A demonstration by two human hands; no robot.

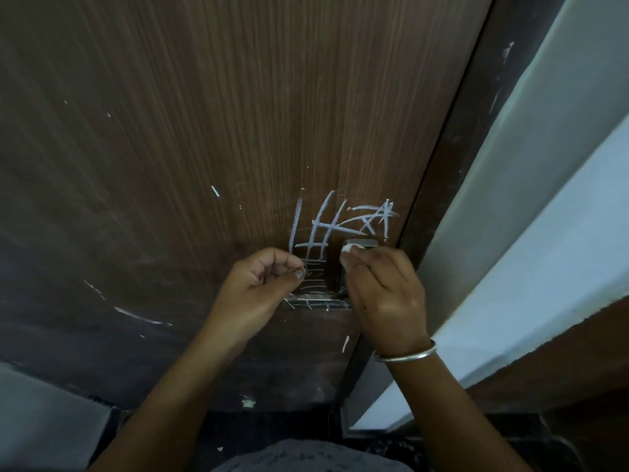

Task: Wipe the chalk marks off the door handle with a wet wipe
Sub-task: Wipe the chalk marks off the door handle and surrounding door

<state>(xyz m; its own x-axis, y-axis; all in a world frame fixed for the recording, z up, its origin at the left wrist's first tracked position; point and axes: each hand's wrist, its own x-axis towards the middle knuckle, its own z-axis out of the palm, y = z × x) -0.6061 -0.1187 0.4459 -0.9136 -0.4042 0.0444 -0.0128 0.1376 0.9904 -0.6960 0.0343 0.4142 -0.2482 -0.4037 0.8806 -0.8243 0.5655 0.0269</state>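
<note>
Right hand point(384, 294) hides most of the door handle point(362, 242); left hand point(258, 284) curled.

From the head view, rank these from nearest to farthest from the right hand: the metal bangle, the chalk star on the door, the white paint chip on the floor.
Measured from the right hand:
1. Metal bangle: on that hand's own wrist, just below it.
2. Chalk star: on the door, above the fingers.
3. White paint chip: low by the door's bottom edge, off to the left.

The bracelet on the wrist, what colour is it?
Silver. The bracelet on the right wrist shows in the head view, the only view.
</note>
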